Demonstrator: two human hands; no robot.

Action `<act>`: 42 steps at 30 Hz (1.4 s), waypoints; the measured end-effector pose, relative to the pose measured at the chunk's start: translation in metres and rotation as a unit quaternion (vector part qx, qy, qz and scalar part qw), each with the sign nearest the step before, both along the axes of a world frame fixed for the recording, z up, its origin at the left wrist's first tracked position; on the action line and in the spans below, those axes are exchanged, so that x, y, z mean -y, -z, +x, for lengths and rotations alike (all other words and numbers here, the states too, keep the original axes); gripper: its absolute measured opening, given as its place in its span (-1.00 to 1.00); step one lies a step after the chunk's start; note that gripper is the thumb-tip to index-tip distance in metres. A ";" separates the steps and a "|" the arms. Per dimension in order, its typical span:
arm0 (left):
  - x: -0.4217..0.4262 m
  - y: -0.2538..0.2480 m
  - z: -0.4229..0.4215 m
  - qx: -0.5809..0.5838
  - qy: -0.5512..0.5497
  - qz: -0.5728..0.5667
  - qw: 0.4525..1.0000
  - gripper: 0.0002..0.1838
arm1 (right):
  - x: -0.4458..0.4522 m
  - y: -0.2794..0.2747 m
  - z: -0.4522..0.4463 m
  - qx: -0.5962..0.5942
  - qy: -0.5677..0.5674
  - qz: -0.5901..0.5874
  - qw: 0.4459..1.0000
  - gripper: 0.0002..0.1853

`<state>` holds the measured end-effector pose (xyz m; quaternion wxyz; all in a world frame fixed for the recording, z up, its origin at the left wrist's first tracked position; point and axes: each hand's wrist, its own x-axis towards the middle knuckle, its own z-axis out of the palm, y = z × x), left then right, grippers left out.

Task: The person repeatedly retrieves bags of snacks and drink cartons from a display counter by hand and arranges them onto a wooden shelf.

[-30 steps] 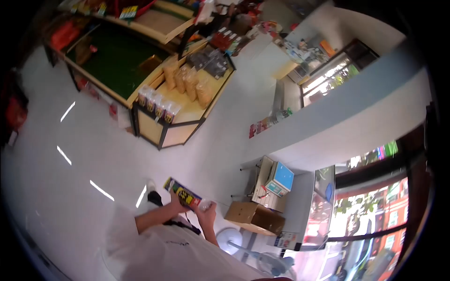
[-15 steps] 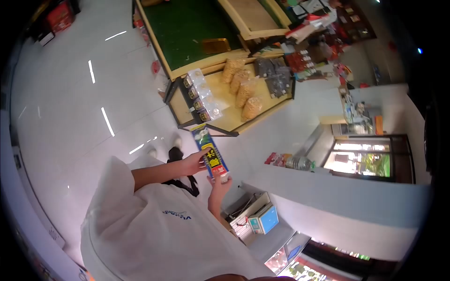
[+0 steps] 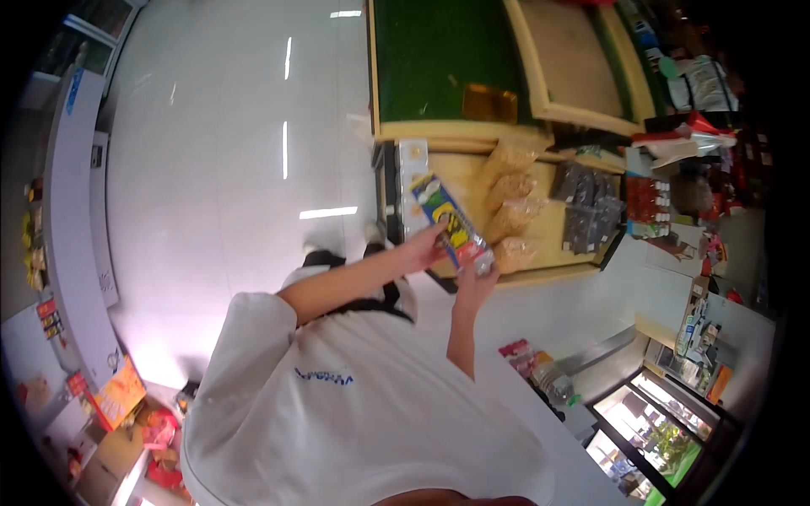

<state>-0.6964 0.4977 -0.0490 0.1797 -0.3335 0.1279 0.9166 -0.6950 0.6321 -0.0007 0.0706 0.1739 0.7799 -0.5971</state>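
A long, flat blue and yellow packet (image 3: pixel 456 228) with dark printed characters and a red patch is held tilted in front of my body. My left hand (image 3: pixel 427 246) grips its near side around the middle, thumb on the printed face. At the packet's lower end, my right hand (image 3: pixel 477 282) holds on with fingers closed. Behind the packet, in view, is a low wooden display shelf (image 3: pixel 460 169) with a row of white packs (image 3: pixel 413 156) along its left edge. Clear bags of tan food (image 3: pixel 510 215) and dark bags (image 3: pixel 582 207) lie on it.
Beyond the shelf stands a green-lined wooden bin (image 3: pixel 439 59) holding a gold tray (image 3: pixel 489 103). Red-capped goods (image 3: pixel 650 198) sit right of the shelf. A large clear bottle (image 3: pixel 553 384) lies at lower right. A pale counter (image 3: pixel 76 211) runs along the left, above the tiled floor (image 3: pixel 236 160).
My view has turned, and the display shelf now appears farther right and more upright. The packet, still in both hands, now overlaps the shelf's left part in view.
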 end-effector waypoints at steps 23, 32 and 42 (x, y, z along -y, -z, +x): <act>0.001 0.051 -0.133 0.057 -0.210 0.008 0.976 -0.72 | 0.088 0.027 -0.206 -0.034 -0.294 0.272 0.915 -0.14; -0.011 0.090 -0.132 -0.032 -0.379 0.049 0.924 -0.17 | 0.125 0.071 -0.219 -0.005 -0.348 0.291 0.891 -0.17; -0.014 0.123 -0.139 0.025 -0.410 0.036 0.911 -0.11 | 0.122 0.119 -0.214 -0.068 -0.398 0.316 0.859 -0.11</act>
